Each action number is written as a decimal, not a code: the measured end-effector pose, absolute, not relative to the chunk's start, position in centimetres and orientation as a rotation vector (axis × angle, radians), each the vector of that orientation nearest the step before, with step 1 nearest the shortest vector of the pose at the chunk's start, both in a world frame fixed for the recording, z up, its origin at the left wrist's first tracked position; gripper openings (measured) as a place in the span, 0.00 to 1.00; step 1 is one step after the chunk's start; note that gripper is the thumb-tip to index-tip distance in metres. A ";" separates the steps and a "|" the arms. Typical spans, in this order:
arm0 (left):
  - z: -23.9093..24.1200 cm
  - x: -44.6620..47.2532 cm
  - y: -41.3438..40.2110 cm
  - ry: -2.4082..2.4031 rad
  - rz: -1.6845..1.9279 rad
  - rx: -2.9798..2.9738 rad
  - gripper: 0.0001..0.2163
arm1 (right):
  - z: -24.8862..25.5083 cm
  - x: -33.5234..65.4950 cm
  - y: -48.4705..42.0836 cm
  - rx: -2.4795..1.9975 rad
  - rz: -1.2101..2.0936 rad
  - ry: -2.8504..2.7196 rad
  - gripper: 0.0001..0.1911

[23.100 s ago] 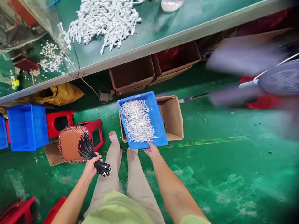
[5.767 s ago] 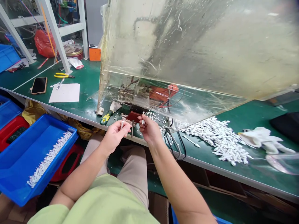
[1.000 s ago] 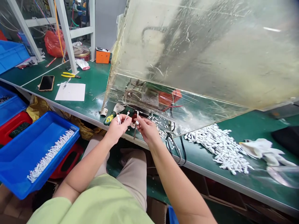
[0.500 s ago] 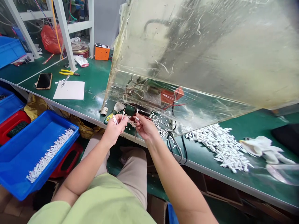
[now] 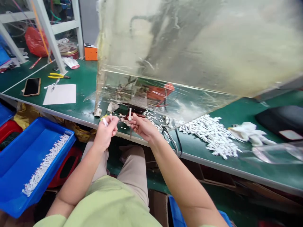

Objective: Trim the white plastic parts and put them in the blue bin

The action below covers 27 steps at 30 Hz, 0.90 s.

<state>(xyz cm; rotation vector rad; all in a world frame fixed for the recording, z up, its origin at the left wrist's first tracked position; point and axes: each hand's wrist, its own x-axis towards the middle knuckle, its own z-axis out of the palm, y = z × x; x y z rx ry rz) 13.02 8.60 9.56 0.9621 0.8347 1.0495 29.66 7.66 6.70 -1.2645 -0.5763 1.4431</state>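
My right hand (image 5: 143, 126) pinches a small white plastic piece (image 5: 130, 113), slim and upright, with a wider lower end. My left hand (image 5: 105, 130) is closed on one or more similar white pieces (image 5: 105, 122), whose ends poke out between the fingers. Both hands are apart, just above the front edge of the bench below a scratched clear plastic shield (image 5: 189, 56). Behind the hands sits a dark red part of a device (image 5: 136, 116), mostly hidden by the shield and fingers. Small white scraps (image 5: 153, 118) lie scattered beside it.
A large pile of white pieces (image 5: 213, 134) lies on the green bench to the right, near a white glove (image 5: 248, 132). To the left, a blue tray (image 5: 26, 148) holds a row of white pieces. Black cables (image 5: 179, 142) hang over the bench edge. Paper (image 5: 60, 94), a phone (image 5: 32, 86) and yellow-handled pliers (image 5: 56, 76) lie at left.
My left hand has drawn back from the device, leftward and down. My right hand now holds its white piece upright. The whole view has turned to the right.
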 end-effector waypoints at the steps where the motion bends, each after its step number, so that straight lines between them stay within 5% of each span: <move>1: 9.7 12.7 8.7 0.848 1.060 0.965 0.14 | 6.9 30.6 7.1 -1.335 1.425 -0.673 0.17; 6: 10.2 11.3 9.9 0.899 1.139 0.978 0.15 | 7.4 39.1 3.7 -2.010 0.892 -1.193 0.13; 11: 10.8 11.9 10.6 0.881 1.128 1.013 0.14 | 6.6 47.8 2.2 -2.727 0.362 -1.103 0.14; 27: 10.9 15.7 12.8 1.022 1.043 1.222 0.15 | 3.0 54.6 4.5 -2.409 0.144 -0.883 0.11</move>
